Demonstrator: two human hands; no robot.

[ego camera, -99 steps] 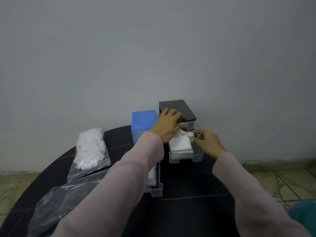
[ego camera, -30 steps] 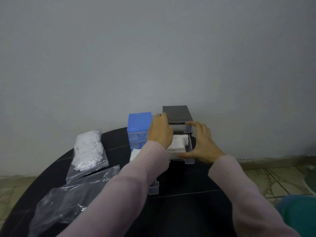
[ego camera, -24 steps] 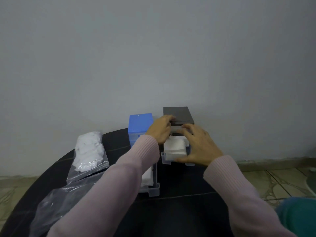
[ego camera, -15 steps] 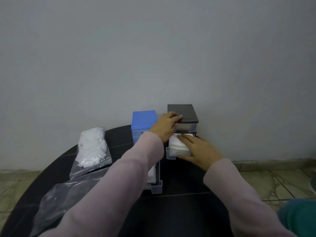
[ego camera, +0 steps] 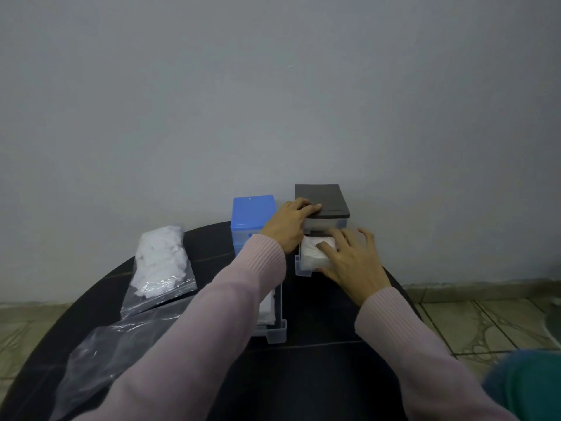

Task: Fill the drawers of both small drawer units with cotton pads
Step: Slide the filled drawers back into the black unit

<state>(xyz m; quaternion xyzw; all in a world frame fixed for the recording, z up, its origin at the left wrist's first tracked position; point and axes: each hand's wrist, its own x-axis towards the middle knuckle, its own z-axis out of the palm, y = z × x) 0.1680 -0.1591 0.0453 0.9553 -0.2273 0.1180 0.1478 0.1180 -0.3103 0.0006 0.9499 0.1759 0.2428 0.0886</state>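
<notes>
Two small drawer units stand at the table's far edge by the wall: a blue-topped unit [ego camera: 253, 212] and a black-topped unit [ego camera: 326, 197] to its right. My left hand [ego camera: 288, 227] rests on the black unit's front left corner, fingers laid over its top. The black unit's lower clear drawer [ego camera: 303, 267] is partly out and holds white cotton pads [ego camera: 312, 253]. My right hand [ego camera: 352, 259] lies over that drawer with spread fingers, thumb at its front. A clear drawer with pads [ego camera: 274, 325], out of the blue unit, lies on the table under my left sleeve.
A zip bag of cotton pads [ego camera: 159, 264] lies at the left of the round black table [ego camera: 318, 360]. An empty crumpled clear bag [ego camera: 103, 357] lies nearer me. The wall rises right behind the units. Tiled floor shows at the right.
The black unit's drawer has slid further in under my right hand, whose fingers now spread over the pads. My left hand stays on the unit's top.
</notes>
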